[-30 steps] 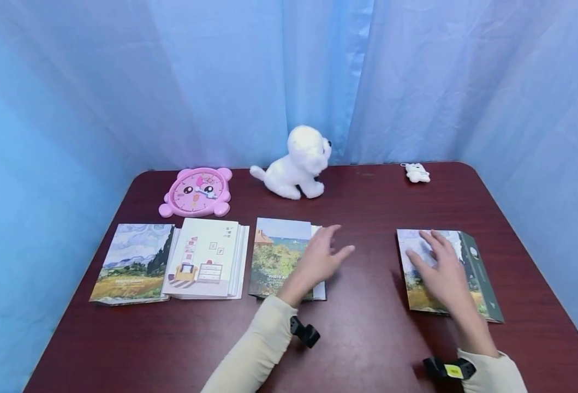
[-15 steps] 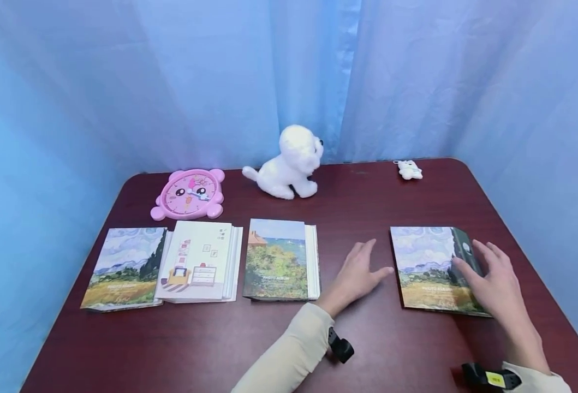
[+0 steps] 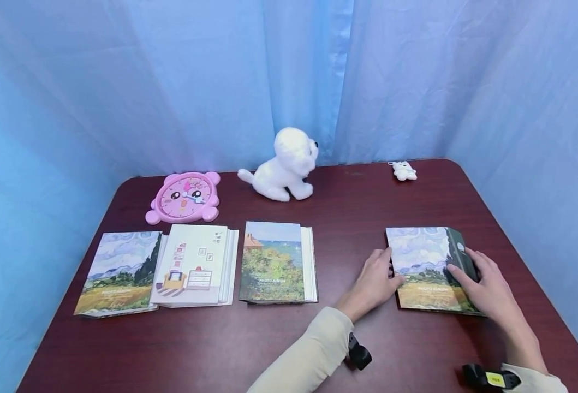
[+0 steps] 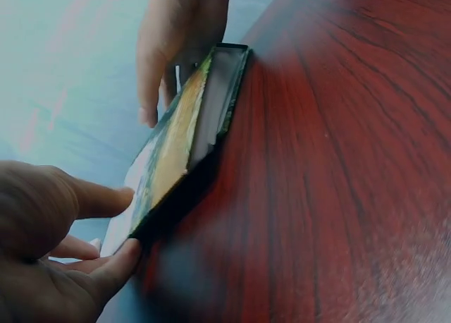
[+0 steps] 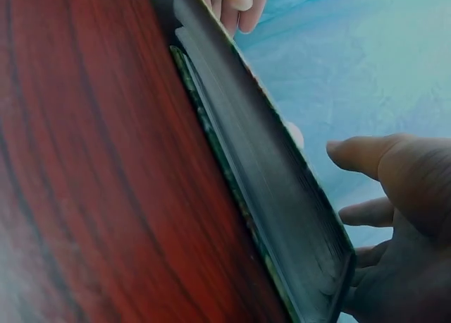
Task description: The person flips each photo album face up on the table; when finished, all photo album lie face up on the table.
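A photo album (image 3: 421,267) with a painted landscape cover and dark green spine lies at the right of the table. My left hand (image 3: 374,281) is at its left edge, thumb over the cover and fingers at the side. The left wrist view shows that thumb (image 4: 106,199) and a fingertip pinching the album's edge. On the spine side is my right hand (image 3: 490,292), fingers spread along the spine. Its thumb (image 5: 359,154) stands apart from the cover in the right wrist view. The album's page edges (image 5: 261,161) show there too.
To the left lie a seaside-picture album (image 3: 274,262), a white album (image 3: 192,267) with drawn furniture, and another landscape album (image 3: 121,270). Behind them are a pink clock (image 3: 184,197) and a white plush dog (image 3: 286,164). A small white toy (image 3: 404,171) lies at the back right.
My left hand has moved right from over the seaside album to the landscape album's left edge. The right hand has shifted from that album's cover to its spine side.
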The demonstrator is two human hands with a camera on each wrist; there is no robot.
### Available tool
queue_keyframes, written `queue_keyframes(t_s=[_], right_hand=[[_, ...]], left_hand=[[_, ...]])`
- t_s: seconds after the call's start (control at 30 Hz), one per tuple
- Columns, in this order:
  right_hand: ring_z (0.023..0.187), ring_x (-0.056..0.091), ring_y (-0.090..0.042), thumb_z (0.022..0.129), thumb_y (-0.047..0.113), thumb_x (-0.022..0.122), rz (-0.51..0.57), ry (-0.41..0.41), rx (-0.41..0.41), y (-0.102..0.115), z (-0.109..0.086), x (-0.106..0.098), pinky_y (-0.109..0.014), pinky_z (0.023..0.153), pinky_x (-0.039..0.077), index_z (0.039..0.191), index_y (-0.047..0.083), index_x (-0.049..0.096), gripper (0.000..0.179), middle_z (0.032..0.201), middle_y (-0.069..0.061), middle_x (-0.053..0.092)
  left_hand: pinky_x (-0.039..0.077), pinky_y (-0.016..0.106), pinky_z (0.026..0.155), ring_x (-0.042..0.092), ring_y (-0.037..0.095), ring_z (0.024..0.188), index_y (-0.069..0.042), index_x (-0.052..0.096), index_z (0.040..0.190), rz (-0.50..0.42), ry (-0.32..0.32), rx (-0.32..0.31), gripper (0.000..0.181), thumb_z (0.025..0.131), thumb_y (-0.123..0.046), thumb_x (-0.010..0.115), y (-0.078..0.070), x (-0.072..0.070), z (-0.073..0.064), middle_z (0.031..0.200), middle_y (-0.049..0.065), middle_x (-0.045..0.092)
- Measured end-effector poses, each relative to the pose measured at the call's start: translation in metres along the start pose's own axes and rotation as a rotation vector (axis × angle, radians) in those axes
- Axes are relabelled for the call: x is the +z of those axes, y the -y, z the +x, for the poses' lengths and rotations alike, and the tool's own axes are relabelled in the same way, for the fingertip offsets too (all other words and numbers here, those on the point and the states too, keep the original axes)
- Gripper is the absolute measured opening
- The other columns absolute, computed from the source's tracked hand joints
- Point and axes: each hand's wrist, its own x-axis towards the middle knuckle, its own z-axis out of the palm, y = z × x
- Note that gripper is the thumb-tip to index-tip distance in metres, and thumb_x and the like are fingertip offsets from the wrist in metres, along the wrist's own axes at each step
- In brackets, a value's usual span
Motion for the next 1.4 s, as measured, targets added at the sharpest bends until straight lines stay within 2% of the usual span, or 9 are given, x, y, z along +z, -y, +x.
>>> queue_keyframes(t_s=[0.2,0.33,0.43,0.53,0.63,0.8,1.0,1.2,1.4], right_hand=[[0.13,0.019,-0.062,0.102,0.039,0.038,-0.003,0.003,0.044,0.004,-0.003,0.001,-0.075,0.092,0.024,0.149,-0.004,0.022,0.065,0.148,-0.039,0.016],[0.129,0.024,-0.06,0.103,0.038,0.035,0.088,0.028,0.095,0.006,-0.003,-0.002,-0.071,0.09,0.03,0.151,0.0,0.022,0.062,0.148,-0.039,0.019],[0.124,0.041,-0.045,0.103,0.039,0.035,0.177,0.029,0.127,0.007,-0.003,-0.004,-0.046,0.086,0.047,0.152,0.006,0.024,0.06,0.148,-0.034,0.027],[0.109,0.054,-0.011,0.101,0.038,0.043,0.347,0.02,0.133,0.006,-0.004,-0.008,-0.02,0.072,0.049,0.151,0.013,0.03,0.057,0.143,-0.016,0.041],[0.098,0.052,0.011,0.098,0.032,0.053,0.62,0.021,0.11,0.006,-0.005,-0.013,-0.01,0.071,0.048,0.149,0.018,0.035,0.056,0.131,0.003,0.048],[0.116,0.046,0.012,0.096,0.021,0.058,0.889,0.016,0.043,0.016,-0.006,-0.016,-0.002,0.083,0.042,0.148,0.016,0.038,0.056,0.136,0.008,0.044],[0.115,0.049,0.008,0.096,0.017,0.058,0.921,0.004,0.012,0.032,-0.008,-0.019,-0.005,0.082,0.045,0.148,0.014,0.037,0.056,0.14,0.003,0.042],[0.083,0.063,0.003,0.095,0.025,0.06,0.827,0.005,0.093,0.046,-0.007,-0.022,-0.023,0.059,0.056,0.15,0.023,0.033,0.062,0.126,0.007,0.048],[0.086,0.06,0.011,0.094,0.03,0.06,0.701,-0.015,0.119,0.055,-0.009,-0.024,-0.02,0.06,0.056,0.152,0.022,0.027,0.067,0.136,0.0,0.044]], left_hand=[[0.042,0.004,0.082,0.06,-0.003,0.093,-0.004,0.046,0.141,0.008,-0.017,0.034,0.057,0.088,-0.015,0.065,0.002,0.005,0.002,0.133,0.003,0.052],[0.041,0.001,0.079,0.062,-0.003,0.093,-0.003,0.05,0.138,0.014,-0.018,0.077,0.054,0.088,-0.015,0.066,0.006,0.005,0.003,0.133,0.005,0.053],[0.042,0.003,0.082,0.062,-0.001,0.093,-0.003,0.059,0.127,0.052,-0.037,0.127,0.042,0.088,-0.015,0.066,0.008,0.004,0.005,0.13,0.006,0.056],[0.043,0.004,0.085,0.063,0.001,0.095,-0.006,0.065,0.107,0.084,-0.053,0.17,0.023,0.086,-0.015,0.067,0.008,0.003,0.005,0.127,0.006,0.059],[0.043,0.005,0.085,0.063,0.001,0.095,-0.006,0.064,0.099,0.09,-0.045,0.185,0.017,0.086,-0.017,0.066,0.007,0.002,0.006,0.128,0.006,0.06],[0.044,0.009,0.09,0.062,0.001,0.098,-0.01,0.065,0.111,0.116,-0.014,0.177,0.028,0.089,-0.028,0.066,0.004,0.001,0.005,0.129,0.005,0.059],[0.04,0.015,0.1,0.049,0.011,0.124,-0.019,0.065,0.123,0.178,-0.023,0.137,0.044,0.089,-0.048,0.062,-0.002,-0.001,0.005,0.115,-0.002,0.068],[0.04,0.018,0.101,0.046,0.013,0.127,-0.023,0.055,0.136,0.106,0.005,0.068,0.057,0.089,-0.054,0.06,-0.008,-0.002,0.004,0.137,0.002,0.054],[0.04,0.02,0.102,0.046,0.012,0.129,-0.024,0.047,0.142,0.044,0.039,0.095,0.06,0.091,-0.055,0.054,-0.009,-0.003,0.006,0.143,0.002,0.048]])
